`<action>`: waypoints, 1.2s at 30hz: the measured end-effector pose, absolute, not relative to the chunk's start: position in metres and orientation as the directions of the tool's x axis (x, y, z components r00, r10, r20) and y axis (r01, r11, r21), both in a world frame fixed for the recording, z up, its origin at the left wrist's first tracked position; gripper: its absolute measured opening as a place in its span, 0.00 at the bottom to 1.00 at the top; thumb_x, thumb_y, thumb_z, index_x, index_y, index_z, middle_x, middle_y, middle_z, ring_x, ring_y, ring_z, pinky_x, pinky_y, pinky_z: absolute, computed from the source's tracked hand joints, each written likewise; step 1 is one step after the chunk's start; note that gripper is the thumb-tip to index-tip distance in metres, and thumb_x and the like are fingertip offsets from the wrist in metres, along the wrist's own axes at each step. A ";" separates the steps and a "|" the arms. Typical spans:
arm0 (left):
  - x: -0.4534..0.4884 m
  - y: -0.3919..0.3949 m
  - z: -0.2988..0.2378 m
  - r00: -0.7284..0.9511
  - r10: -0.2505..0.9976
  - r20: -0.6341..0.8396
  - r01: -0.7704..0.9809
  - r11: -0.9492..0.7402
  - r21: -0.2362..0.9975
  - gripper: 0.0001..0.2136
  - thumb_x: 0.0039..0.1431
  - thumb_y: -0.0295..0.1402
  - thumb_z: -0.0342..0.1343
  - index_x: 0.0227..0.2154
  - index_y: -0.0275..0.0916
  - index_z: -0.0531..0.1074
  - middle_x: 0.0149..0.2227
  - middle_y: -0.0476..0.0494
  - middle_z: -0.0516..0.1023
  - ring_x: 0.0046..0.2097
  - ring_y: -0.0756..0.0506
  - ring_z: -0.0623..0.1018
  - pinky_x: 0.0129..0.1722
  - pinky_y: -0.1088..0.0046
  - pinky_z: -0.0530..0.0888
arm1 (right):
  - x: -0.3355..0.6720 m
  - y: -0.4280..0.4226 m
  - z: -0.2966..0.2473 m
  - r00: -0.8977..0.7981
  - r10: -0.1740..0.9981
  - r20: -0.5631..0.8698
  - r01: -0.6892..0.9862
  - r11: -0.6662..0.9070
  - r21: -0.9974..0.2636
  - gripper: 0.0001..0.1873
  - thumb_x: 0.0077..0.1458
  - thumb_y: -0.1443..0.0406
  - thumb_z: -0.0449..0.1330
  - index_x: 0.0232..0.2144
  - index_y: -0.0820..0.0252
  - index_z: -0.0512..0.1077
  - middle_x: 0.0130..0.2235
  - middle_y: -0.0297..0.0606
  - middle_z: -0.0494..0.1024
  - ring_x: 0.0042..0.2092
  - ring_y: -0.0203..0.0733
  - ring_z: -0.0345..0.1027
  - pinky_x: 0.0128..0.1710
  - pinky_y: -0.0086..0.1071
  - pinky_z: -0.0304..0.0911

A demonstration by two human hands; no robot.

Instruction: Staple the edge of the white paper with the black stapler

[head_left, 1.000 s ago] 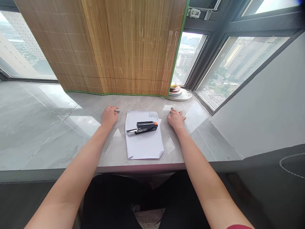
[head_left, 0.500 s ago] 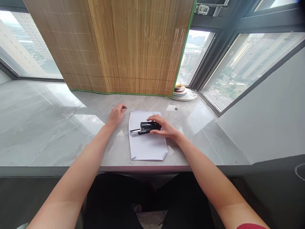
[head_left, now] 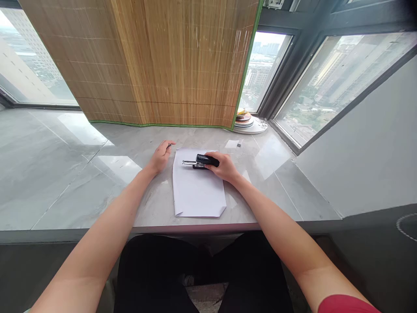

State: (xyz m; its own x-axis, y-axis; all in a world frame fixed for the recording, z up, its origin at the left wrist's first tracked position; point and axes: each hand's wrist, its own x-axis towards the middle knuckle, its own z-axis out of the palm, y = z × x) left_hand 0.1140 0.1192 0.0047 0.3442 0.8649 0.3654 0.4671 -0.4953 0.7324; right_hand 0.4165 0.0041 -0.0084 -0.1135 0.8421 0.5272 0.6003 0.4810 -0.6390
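Observation:
A white sheet of paper (head_left: 198, 191) lies on the grey marble ledge (head_left: 65, 182) in front of me. My right hand (head_left: 223, 166) is closed round a black stapler (head_left: 205, 160) and holds it over the far end of the sheet, its metal tray sticking out to the left. My left hand (head_left: 162, 155) rests on the ledge just left of the paper, fingers curled, pinching a small dark strip (head_left: 169, 145) at its fingertips. I cannot name that strip for sure.
A bamboo blind (head_left: 156, 61) hangs behind the ledge. A stack of plates (head_left: 249, 123) stands at the back right by the window. A small scrap of paper with a tiny dark piece (head_left: 235, 144) lies right of the sheet. My dark-clothed legs are below the ledge's front edge.
My right hand left the small scrap at the right, came to the stapler, gripped it and shifted it toward the paper's far end. My left hand moved slightly right.

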 end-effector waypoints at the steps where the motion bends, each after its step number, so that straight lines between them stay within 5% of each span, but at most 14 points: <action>1: 0.114 0.119 0.004 0.352 0.863 0.362 0.448 -0.495 0.744 0.16 0.74 0.42 0.50 0.53 0.43 0.79 0.41 0.43 0.77 0.42 0.41 0.76 0.47 0.64 0.74 | 0.416 0.005 -0.009 -0.114 0.842 0.527 0.600 0.481 -0.639 0.18 0.57 0.64 0.72 0.51 0.53 0.83 0.48 0.42 0.88 0.48 0.53 0.83 0.55 0.46 0.75; 7: 0.118 0.112 0.009 0.456 0.763 0.458 0.338 -0.625 0.704 0.22 0.77 0.52 0.51 0.51 0.41 0.83 0.41 0.42 0.78 0.37 0.45 0.74 0.42 0.64 0.74 | 0.417 0.007 -0.009 -0.121 0.845 0.520 0.598 0.480 -0.642 0.19 0.56 0.66 0.72 0.51 0.53 0.82 0.49 0.41 0.88 0.50 0.54 0.83 0.56 0.47 0.75; 12: 0.127 0.097 0.017 0.496 0.711 0.499 0.259 -0.669 0.696 0.19 0.68 0.51 0.65 0.49 0.42 0.85 0.44 0.41 0.86 0.43 0.42 0.82 0.51 0.60 0.78 | 0.417 0.007 -0.007 -0.118 0.845 0.522 0.601 0.479 -0.639 0.20 0.55 0.66 0.72 0.52 0.53 0.83 0.50 0.41 0.88 0.51 0.55 0.84 0.57 0.48 0.75; 21: 0.143 0.086 0.012 0.653 0.594 0.469 0.182 -0.724 0.665 0.14 0.65 0.49 0.69 0.41 0.44 0.87 0.48 0.39 0.89 0.53 0.37 0.85 0.61 0.54 0.78 | 0.416 0.008 -0.010 -0.115 0.844 0.524 0.609 0.476 -0.634 0.20 0.56 0.66 0.71 0.52 0.53 0.83 0.51 0.42 0.89 0.51 0.55 0.84 0.57 0.48 0.76; 31: 0.144 0.088 0.009 0.661 0.630 0.409 0.244 -0.695 0.677 0.14 0.65 0.48 0.67 0.42 0.44 0.87 0.47 0.40 0.89 0.47 0.39 0.84 0.50 0.58 0.79 | 0.414 0.007 -0.009 -0.129 0.849 0.512 0.613 0.474 -0.632 0.20 0.57 0.65 0.71 0.52 0.53 0.82 0.52 0.43 0.88 0.52 0.55 0.83 0.58 0.50 0.75; 36: 0.145 0.087 0.010 0.652 0.642 0.404 0.249 -0.684 0.686 0.12 0.63 0.46 0.68 0.40 0.44 0.88 0.46 0.40 0.89 0.48 0.38 0.84 0.53 0.58 0.79 | 0.415 0.007 -0.009 -0.124 0.853 0.507 0.618 0.466 -0.633 0.20 0.56 0.65 0.70 0.52 0.53 0.82 0.52 0.42 0.88 0.53 0.56 0.83 0.59 0.50 0.75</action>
State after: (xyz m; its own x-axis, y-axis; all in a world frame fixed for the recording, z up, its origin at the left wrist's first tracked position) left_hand 0.1447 0.0867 0.0099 0.6515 0.6423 0.4038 0.2494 -0.6840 0.6856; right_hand 0.4145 0.0068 -0.0086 -0.1237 0.8533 0.5066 0.6181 0.4656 -0.6333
